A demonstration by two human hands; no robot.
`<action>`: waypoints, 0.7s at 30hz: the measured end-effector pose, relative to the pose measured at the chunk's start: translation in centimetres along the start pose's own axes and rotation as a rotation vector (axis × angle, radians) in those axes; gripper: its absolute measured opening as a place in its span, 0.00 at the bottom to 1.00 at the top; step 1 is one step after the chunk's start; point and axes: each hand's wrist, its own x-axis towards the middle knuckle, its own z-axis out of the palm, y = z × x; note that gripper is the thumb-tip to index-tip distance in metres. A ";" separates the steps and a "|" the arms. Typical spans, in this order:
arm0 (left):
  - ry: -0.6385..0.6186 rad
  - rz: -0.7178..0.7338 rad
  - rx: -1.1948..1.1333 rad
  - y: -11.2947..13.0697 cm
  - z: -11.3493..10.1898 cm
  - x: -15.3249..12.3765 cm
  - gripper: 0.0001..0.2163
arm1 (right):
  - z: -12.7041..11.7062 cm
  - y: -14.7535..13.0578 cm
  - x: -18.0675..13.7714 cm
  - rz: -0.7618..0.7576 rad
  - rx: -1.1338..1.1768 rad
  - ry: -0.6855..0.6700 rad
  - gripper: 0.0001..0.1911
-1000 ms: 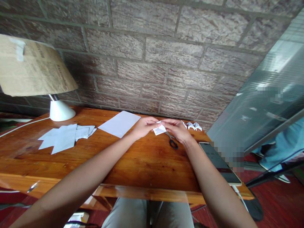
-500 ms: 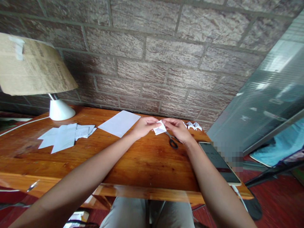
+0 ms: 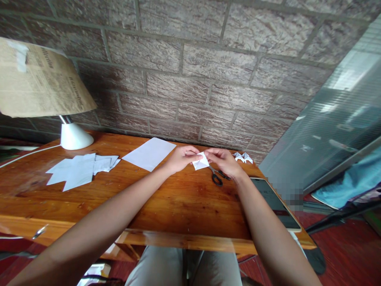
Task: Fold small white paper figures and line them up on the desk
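A small folded piece of white paper (image 3: 201,162) is held between my two hands, above the back middle of the wooden table. My left hand (image 3: 182,159) pinches its left side, with the thumb laid over the paper. At its upper right edge, my right hand (image 3: 222,159) grips it between thumb and fingers. Black-handled scissors (image 3: 217,180) lie on the table just below my right hand, their blades partly hidden behind the paper and hand. Folded white paper pieces (image 3: 243,157) with pointed tips stand to the right of that hand.
A white paper sheet (image 3: 149,154) lies left of my hands. Farther left are several overlapping paper pieces (image 3: 79,171) and a lamp (image 3: 76,136) with a newspaper-covered shade. A phone (image 3: 275,202) with a cable rests at the table's right edge. A brick wall (image 3: 178,91) rises behind.
The folded paper in my hands has turned slightly and shows a bit more of its face. Both hands keep their hold in nearly the same place. The view has shifted a little.
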 end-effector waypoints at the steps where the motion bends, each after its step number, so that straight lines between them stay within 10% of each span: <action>1: -0.002 -0.002 0.001 0.0 0.0 0.0 0.15 | 0.0 0.0 0.0 -0.003 -0.004 0.004 0.15; 21: -0.024 -0.027 -0.016 -0.3 -0.1 0.1 0.14 | -0.1 -0.2 -0.2 -0.041 -0.123 -0.028 0.17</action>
